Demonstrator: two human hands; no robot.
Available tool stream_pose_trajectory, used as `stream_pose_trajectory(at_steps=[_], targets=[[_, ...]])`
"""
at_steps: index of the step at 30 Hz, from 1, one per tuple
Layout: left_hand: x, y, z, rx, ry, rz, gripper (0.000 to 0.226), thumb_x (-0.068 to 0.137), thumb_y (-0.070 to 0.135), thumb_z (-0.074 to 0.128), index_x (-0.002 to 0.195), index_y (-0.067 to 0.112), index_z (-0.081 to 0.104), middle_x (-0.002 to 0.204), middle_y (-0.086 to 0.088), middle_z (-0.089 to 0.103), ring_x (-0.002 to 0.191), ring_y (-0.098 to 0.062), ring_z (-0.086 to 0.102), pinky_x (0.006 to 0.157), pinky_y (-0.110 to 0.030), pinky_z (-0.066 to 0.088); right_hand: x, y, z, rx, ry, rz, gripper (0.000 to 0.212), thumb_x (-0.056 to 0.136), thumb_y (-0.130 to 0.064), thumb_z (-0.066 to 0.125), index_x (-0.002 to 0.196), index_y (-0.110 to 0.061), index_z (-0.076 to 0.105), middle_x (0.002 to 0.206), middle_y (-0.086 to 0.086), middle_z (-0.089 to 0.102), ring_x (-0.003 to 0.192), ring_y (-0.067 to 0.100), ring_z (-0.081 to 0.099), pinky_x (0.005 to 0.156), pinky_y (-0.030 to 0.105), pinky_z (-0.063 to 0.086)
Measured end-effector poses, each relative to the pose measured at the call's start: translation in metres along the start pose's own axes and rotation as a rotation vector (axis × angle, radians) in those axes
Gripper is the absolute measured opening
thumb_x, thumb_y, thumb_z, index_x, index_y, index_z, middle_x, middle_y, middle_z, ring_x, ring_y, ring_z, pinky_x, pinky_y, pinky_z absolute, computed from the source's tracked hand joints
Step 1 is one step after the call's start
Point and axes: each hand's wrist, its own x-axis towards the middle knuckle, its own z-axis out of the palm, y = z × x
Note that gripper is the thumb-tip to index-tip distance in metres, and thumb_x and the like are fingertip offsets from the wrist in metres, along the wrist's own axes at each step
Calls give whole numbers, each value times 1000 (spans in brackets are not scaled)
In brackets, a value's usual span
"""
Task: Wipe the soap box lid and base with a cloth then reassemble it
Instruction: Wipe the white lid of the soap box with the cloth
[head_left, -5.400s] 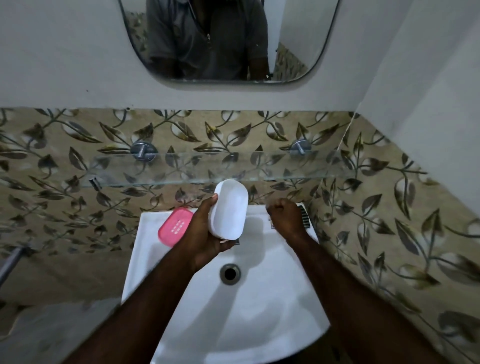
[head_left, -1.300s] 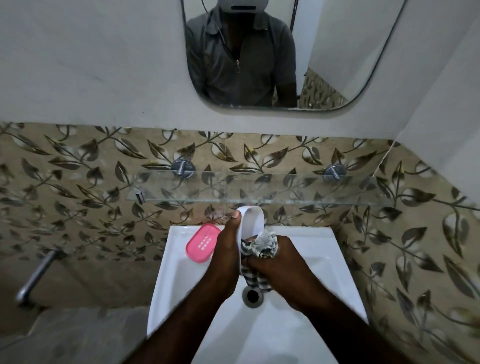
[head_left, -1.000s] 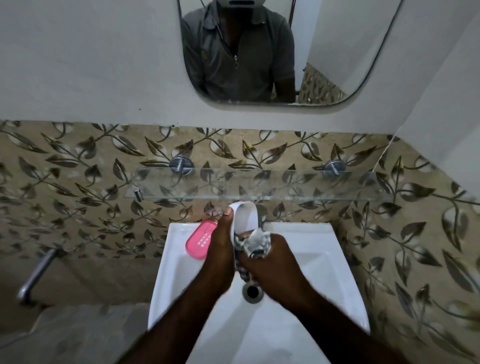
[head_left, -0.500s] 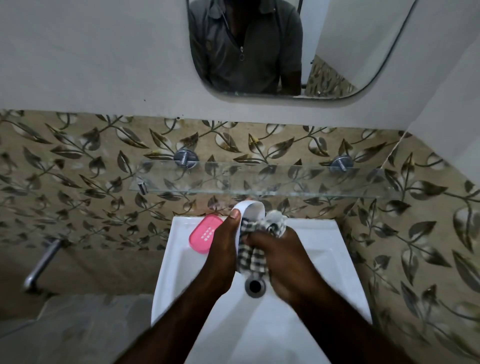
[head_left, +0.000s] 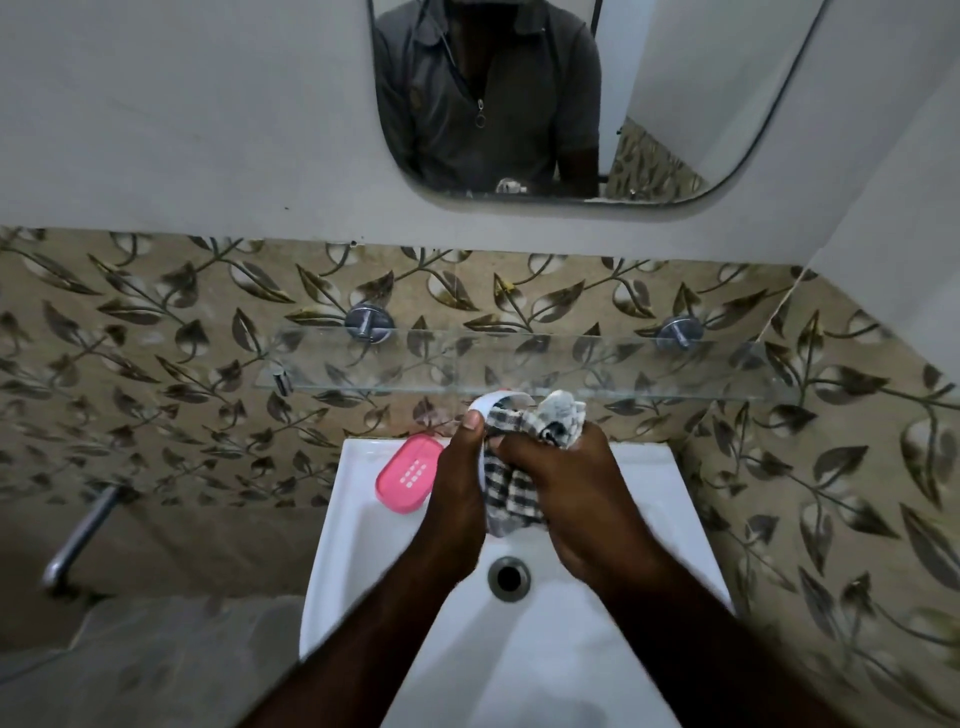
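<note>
My left hand (head_left: 457, 483) grips the white soap box lid (head_left: 496, 402) on edge above the white sink (head_left: 670, 499); only the lid's top rim and a thin strip show. My right hand (head_left: 576, 493) holds a black-and-white checked cloth (head_left: 511, 493) bunched against the inner side of the lid, with cloth sticking up above my fingers. The pink soap box base (head_left: 408, 473), with small drain holes, lies on the sink's back left corner, just left of my left hand.
A glass shelf (head_left: 597, 364) on two metal pegs runs along the leaf-patterned tile wall just above my hands. The sink drain (head_left: 509, 577) lies below them. A metal tap (head_left: 78, 535) sticks out low at the left. A mirror (head_left: 545, 104) hangs above.
Since 5.4 s ago my right hand took up the cloth and brought it onto the lid. Over the last second the cloth has slid up along the lid and bunched higher.
</note>
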Motion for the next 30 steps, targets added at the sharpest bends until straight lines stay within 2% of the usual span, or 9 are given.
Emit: stream_pose_trajectory(at_steps=[4, 7, 10, 13, 17, 23, 25, 29, 30], targets=[[8, 12, -5, 17, 171, 20, 44, 83, 50, 52, 106, 17, 69, 90, -3, 78, 93, -23, 71, 83, -36, 55, -10, 31, -8, -453, -181, -202, 18, 85, -13, 70, 69, -15, 62, 62, -4, 64, 56, 9, 56, 56, 30, 48], [6, 9, -3, 59, 299, -17, 19, 90, 39, 58, 86, 23, 67, 73, 4, 75, 83, -19, 68, 80, -36, 53, -5, 42, -25, -848, -257, -456, 6, 76, -12, 60, 78, -14, 65, 72, 0, 67, 69, 16, 61, 64, 37, 51], [5, 9, 1, 39, 321, -44, 16, 90, 39, 60, 86, 24, 65, 90, 0, 71, 96, -23, 66, 94, -43, 51, -1, 47, -31, -1033, -249, -595, 13, 70, -23, 52, 81, -25, 59, 73, -5, 64, 73, 18, 57, 61, 36, 48], [3, 10, 2, 72, 275, -13, 19, 93, 37, 56, 82, 24, 65, 72, 6, 75, 78, -13, 70, 80, -35, 54, -10, 53, -20, -619, -134, -355, 9, 73, -14, 60, 79, -19, 64, 68, -4, 65, 63, 15, 58, 57, 29, 45], [1, 13, 2, 121, 196, 43, 24, 90, 46, 55, 88, 28, 72, 87, 3, 77, 96, -23, 69, 91, -42, 52, -20, 47, -15, -33, -162, 2, 7, 72, -10, 73, 77, -8, 69, 62, 9, 59, 58, 21, 48, 56, 33, 37], [-2, 15, 1, 63, 235, -106, 25, 91, 47, 54, 89, 23, 62, 72, -2, 72, 75, -21, 66, 71, -33, 54, -2, 59, -35, -1240, -268, -752, 22, 62, -28, 58, 84, -30, 55, 77, -8, 61, 78, 16, 60, 67, 32, 39], [-1, 15, 1, 76, 238, -115, 24, 91, 47, 55, 86, 24, 60, 79, -3, 68, 76, -21, 65, 75, -34, 53, -4, 54, -34, -1130, -248, -658, 15, 61, -26, 58, 77, -26, 60, 71, -6, 64, 71, 14, 58, 64, 30, 40], [-1, 15, -1, 111, 143, -77, 26, 91, 45, 54, 79, 26, 65, 65, 5, 74, 74, -16, 68, 74, -32, 54, -17, 41, -13, -198, -155, -69, 5, 72, -10, 70, 76, -12, 68, 61, 0, 64, 55, 15, 55, 53, 26, 43], [-1, 15, -2, 120, 133, -79, 27, 87, 48, 55, 79, 25, 68, 71, 3, 76, 77, -18, 70, 77, -34, 54, -18, 46, -15, -267, -163, -149, 9, 72, -11, 70, 80, -14, 69, 63, -5, 66, 57, 11, 57, 56, 26, 45]])
